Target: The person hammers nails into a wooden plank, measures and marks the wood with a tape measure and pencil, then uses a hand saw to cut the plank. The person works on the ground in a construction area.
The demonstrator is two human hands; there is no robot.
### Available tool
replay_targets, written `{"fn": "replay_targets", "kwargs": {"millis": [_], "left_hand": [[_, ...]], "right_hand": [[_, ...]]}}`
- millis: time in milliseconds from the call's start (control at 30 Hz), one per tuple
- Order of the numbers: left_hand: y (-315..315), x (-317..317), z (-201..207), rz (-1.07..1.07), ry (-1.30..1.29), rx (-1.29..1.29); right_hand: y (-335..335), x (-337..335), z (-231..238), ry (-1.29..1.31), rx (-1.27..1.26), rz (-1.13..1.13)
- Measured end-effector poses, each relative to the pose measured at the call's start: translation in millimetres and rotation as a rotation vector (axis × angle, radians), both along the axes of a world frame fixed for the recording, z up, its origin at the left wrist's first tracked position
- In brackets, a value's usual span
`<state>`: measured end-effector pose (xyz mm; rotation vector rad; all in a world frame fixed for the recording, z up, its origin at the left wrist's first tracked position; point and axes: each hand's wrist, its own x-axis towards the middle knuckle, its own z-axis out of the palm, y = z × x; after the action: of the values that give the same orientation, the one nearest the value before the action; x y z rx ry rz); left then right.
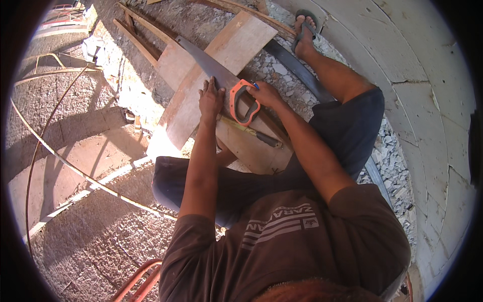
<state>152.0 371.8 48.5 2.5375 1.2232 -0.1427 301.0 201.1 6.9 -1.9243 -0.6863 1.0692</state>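
Note:
A handsaw lies flat across a pale wooden board (173, 113), its grey blade (211, 66) pointing to the far left and its orange-and-black handle (234, 103) nearest my right hand. My left hand (210, 100) rests with outstretched fingers on the board and the near edge of the blade. At the handle's right side, my right hand (267, 95) has its fingers closed around a small blue pen-like object (256, 85); its tip is hidden. Fingers of that hand also seem to touch the handle. Below the saw lies a yellow-green tool with a black grip (268, 139).
Wooden strips (138, 43) lie beyond the boards. Broken white rubble (395, 166) borders a grey block wall (422, 100) on the right. Thin bent rods (70, 156) cross the left side. My sandalled foot (304, 32) is at the top right; an orange hose-like loop (138, 282) lies lower left.

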Motion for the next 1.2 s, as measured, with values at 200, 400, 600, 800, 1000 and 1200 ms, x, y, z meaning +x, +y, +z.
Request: {"fn": "replay_targets", "kwargs": {"millis": [200, 400, 600, 800, 1000, 1200], "left_hand": [[4, -4, -8, -0.007, -0.01, 0.002], [7, -4, -12, -0.025, -0.031, 0.005], [5, -4, -10, -0.018, -0.012, 0.02], [4, -2, -9, -0.011, -0.005, 0.012], [6, -3, -11, -0.01, -0.011, -0.007], [6, -3, -11, -0.013, 0.002, 0.01]], "right_hand": [[-1, 0, -1, 0.029, 0.003, -0.007], [1, -1, -7, 0.016, 0.01, -0.002], [-1, -2, -7, 0.009, 0.02, -0.019], [-3, -1, 0, -0.006, 0.028, -0.021], [-1, -1, -3, 0.032, 0.023, -0.01], [0, 0, -6, 0.047, 0.016, -0.008]]}}
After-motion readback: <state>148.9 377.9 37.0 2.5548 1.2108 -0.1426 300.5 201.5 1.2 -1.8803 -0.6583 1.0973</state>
